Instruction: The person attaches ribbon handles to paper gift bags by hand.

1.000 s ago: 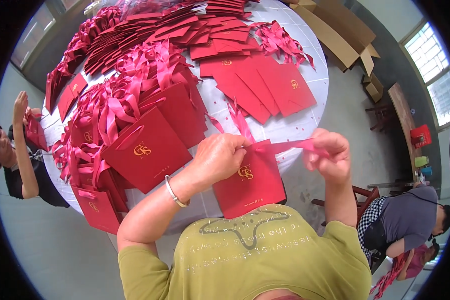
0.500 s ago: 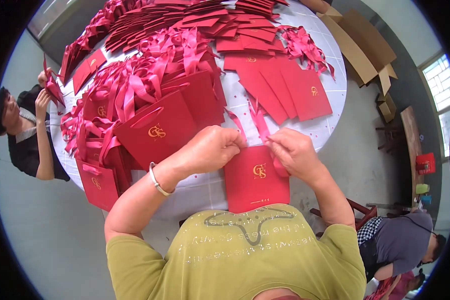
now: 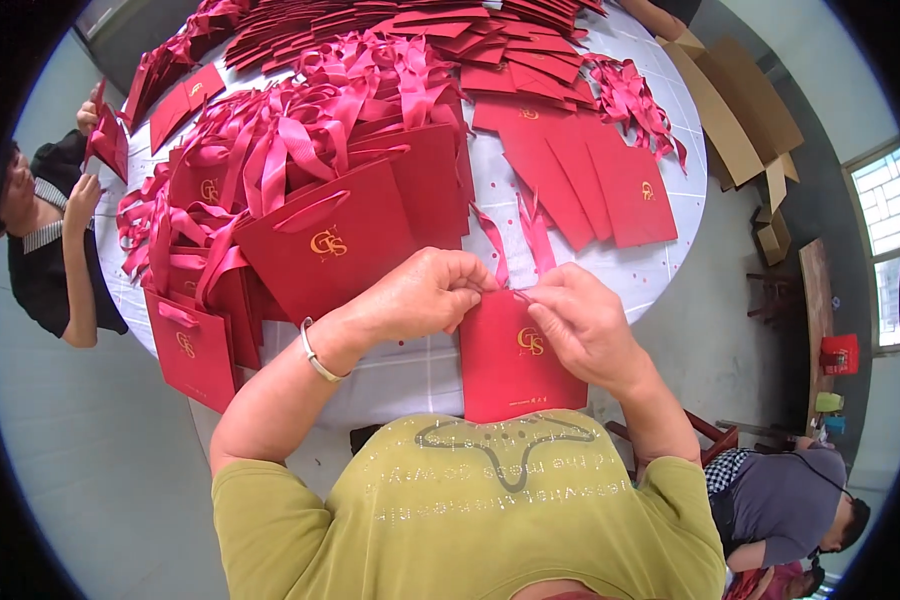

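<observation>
A red paper gift bag [image 3: 510, 385] with a gold emblem lies flat at the table's near edge, against my front. My left hand [image 3: 438, 290] pinches it at the top edge, fingers closed beside the ribbon. Closed in a pinch, my right hand [image 3: 582, 322] grips an end of pink ribbon at the top middle of the bag and covers the upper right corner. Two lengths of the pink ribbon [image 3: 536, 238] stretch away from that edge over the tablecloth. What lies between my left fingertips is mostly hidden.
Finished-looking red bags [image 3: 325, 235] with ribbon handles crowd the left. Flat red bags [image 3: 632, 190] and a ribbon heap [image 3: 638, 105] lie at right on the white tablecloth [image 3: 675, 225]. Across the left edge, a person [image 3: 55, 240] holds a bag. Cardboard boxes [image 3: 745, 110] stand beyond.
My right hand has moved left and over the bag, bringing the ribbon end to the top edge near my left fingertips. The ribbon hanging beside it is out of sight. The view has shifted slightly.
</observation>
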{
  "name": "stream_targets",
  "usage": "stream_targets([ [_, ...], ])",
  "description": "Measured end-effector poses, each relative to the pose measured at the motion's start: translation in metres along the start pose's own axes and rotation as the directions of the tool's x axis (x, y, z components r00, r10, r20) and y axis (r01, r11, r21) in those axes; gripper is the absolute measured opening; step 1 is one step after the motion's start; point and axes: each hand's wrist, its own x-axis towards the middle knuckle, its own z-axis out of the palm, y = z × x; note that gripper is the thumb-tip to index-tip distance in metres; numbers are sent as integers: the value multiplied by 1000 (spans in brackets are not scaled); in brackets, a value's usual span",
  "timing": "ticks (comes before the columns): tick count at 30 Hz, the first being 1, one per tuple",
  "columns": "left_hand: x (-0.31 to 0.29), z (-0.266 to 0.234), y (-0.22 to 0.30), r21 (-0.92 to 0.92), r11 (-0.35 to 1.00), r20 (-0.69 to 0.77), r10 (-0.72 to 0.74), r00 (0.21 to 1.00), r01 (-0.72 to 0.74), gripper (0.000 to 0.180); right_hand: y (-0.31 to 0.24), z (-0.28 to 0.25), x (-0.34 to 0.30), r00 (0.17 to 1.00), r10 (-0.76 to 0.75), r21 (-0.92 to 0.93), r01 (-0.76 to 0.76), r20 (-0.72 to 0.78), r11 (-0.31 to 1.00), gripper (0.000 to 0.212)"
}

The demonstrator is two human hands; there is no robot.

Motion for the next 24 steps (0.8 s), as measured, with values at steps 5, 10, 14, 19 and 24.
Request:
stream_targets([
  [5,1,2,-3,-23,999,-12,24,1000,-24,15,-8,3,1,979,165,139,-148,-118,979,18],
  [10,7,6,-15,16,996,-40,90,995,-89,13,-11,1,3,991,118,82,-114,-54,990,16],
  [14,7,7,-13,-4,998,-50,66,997,-67,12,-12,4,2,995,86,35,-84,-44,996,14],
  [19,7,6,-13,-13,999,-50,52,997,-52,11,-7,14,0,987,8,24,-4,-161,1000,16],
  [24,6,6,-13,-17,999,-61,41,997,-42,10,-7,20,-1,994,-19,-31,16,-112,999,16],
])
